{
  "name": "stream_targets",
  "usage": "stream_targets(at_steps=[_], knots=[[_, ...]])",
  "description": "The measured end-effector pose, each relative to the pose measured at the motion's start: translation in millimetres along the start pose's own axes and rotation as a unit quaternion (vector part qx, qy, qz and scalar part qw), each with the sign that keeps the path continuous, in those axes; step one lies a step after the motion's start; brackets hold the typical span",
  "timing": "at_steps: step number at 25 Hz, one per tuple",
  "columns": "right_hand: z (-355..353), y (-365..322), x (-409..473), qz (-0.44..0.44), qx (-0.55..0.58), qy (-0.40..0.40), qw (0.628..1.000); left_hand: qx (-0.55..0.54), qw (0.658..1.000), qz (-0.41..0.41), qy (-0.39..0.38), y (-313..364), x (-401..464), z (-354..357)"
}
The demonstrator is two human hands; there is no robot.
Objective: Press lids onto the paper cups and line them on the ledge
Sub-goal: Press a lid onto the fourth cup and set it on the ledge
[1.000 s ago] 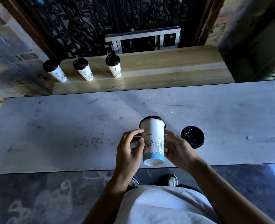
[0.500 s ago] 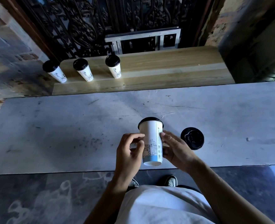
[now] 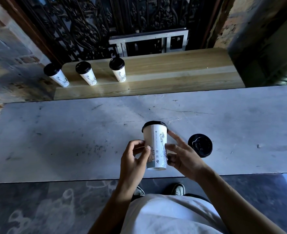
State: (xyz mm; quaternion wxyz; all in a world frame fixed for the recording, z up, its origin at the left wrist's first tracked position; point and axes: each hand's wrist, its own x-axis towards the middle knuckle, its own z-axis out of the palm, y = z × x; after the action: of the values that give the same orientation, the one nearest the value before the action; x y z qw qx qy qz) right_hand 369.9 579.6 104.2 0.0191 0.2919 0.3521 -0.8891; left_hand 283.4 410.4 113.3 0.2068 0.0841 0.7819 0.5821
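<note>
- My left hand (image 3: 134, 159) has its fingers closed on the wall of the tall white paper cup with line drawings (image 3: 155, 147), held just above the near edge of the grey scuffed stone worktop (image 3: 71, 132), at about six o'clock in my view.
- My right hand (image 3: 181, 156) is half spread: thumb on the cup's wall, forefinger up by the rim, the rest loose. It is steadying more than gripping.
- The black plastic lid (image 3: 153, 123) on this cup looks seated; I can't see its top face, so whether it has snapped all round I can't tell.
- To do this well, I'd say run a fingertip around the rim and press wherever it gives, holding the cup low so the wall doesn't buckle.
- A spare black round lid (image 3: 200, 145) lies flat on the worktop at three o'clock from the cup, just beside my right hand.
- Up at eleven o'clock, three lidded white paper cups (image 3: 86, 73) stand apart in a row on the pale wooden ledge (image 3: 173, 71); the space to their right is free for this one.
- What's inside any cup is hidden by the lids.
</note>
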Motion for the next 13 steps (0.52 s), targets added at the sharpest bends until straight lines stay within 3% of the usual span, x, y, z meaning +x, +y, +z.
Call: stream_targets(at_steps=[8, 13], knots=[[-4, 8, 12, 0.001, -0.034, 0.049, 0.998, 0.042, 0.999, -0.008, -0.001, -14, 6, -5], [12, 12, 15, -0.008, -0.098, 0.032, 0.995, 0.037, 0.999, -0.016, -0.020, -21, 14, -17]])
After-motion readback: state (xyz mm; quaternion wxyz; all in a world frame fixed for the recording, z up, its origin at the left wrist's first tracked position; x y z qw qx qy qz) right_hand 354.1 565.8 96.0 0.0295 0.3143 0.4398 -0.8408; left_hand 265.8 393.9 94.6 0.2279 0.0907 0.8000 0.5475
